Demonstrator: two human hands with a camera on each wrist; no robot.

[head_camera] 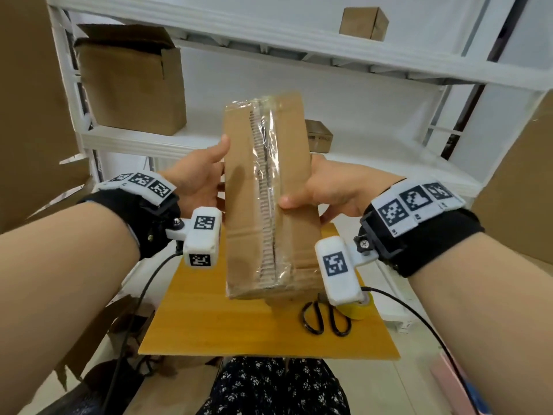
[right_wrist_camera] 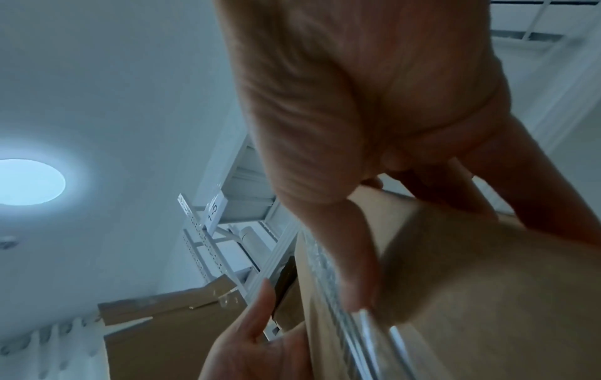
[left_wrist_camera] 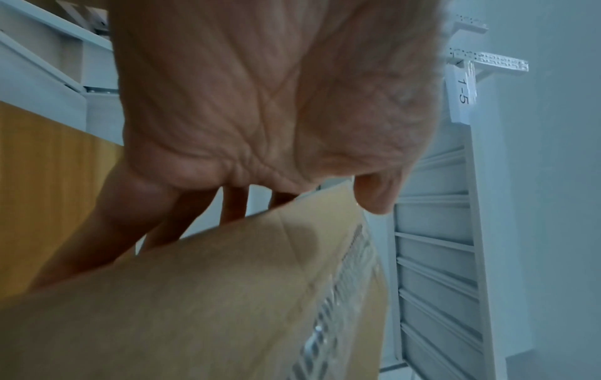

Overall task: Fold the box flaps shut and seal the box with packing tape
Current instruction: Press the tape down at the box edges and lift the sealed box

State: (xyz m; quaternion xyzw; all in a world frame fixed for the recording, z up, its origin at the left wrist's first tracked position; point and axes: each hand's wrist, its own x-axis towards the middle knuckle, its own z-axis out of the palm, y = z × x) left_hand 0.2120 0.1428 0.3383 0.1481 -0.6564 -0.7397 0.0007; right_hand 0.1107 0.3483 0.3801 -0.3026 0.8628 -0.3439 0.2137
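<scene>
One white shelving unit (head_camera: 299, 49), upright tagged "1-5"; wooden table (head_camera: 239, 324) beneath. One cardboard box (head_camera: 239, 181), lifted above table, taped seam facing the person, likely for inspection; left hand (head_camera: 197, 178) and right hand (head_camera: 329, 187) each clasp a side. Scissors (head_camera: 326, 320), yellow tape roll (head_camera: 357, 310) parked near on table

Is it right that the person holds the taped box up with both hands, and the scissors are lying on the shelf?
Not quite. The scissors lie on the wooden table, next to the yellow tape roll, not on the shelf. The head view shows it. The rest is right: the left hand and right hand hold the taped box up.
</scene>
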